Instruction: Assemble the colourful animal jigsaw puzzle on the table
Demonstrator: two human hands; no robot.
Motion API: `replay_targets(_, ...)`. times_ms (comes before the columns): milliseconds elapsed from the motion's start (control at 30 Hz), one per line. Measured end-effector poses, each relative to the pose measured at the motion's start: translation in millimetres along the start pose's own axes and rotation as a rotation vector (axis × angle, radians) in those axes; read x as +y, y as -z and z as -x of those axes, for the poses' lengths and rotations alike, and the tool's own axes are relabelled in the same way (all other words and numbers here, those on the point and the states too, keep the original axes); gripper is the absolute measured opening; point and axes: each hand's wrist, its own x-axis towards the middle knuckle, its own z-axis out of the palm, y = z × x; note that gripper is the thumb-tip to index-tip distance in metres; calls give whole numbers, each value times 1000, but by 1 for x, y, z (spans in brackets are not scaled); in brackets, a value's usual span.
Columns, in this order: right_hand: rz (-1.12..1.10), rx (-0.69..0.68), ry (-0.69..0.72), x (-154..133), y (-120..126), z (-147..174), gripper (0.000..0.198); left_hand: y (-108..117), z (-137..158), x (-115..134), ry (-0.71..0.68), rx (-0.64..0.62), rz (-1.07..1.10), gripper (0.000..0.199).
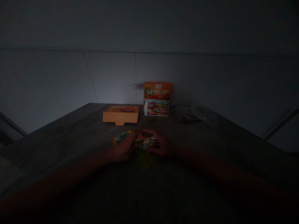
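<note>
Both of my hands are at a heap of colourful puzzle pieces (pixel 149 142) in the middle of the table. My left hand (pixel 125 150) curves around the heap's left side, its fingers pressed against the pieces. From the right, my right hand (pixel 164 145) closes around the heap, thumb in front and fingers over the top. More pieces (pixel 120 137), teal and yellow, lie beyond my left hand. A dim yellowish-green piece or cluster (pixel 146 161) rests in front of the heap. Low light hides the finer detail of the fingers.
An orange box (pixel 120 117) with its flap out lies behind my left hand. An upright orange "LEVEL UP!" box (pixel 158 88) stands at the wall, a farm picture card (pixel 156 108) leaning on it. Clear plastic bags (pixel 196 115) lie right on the grey table (pixel 77 127).
</note>
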Motion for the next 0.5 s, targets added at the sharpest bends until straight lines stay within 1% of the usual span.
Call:
replay_targets(167,5,12,6,-1,-2,-1,84,-3,-5,8,-93,-22,-3,86)
replay_targets(233,34,8,30,-2,-3,-1,84,-5,-6,10,-122,-30,-9,91)
replay_targets(333,58,8,49,-3,-3,-2,81,-5,-6,12,-112,14,-35,88)
replay_targets(367,62,12,42,-2,-3,-2,78,-5,-6,13,-95,61,-63,84)
replay_targets(433,76,24,14,0,-3,-2,71,-1,-3,16,-70,197,-136,74)
replay_targets(467,82,29,-2,1,-3,-2,68,1,-2,18,-87,235,-167,68)
replay_targets(500,87,32,-15,3,-3,-2,65,3,-1,22,-133,218,-189,63)
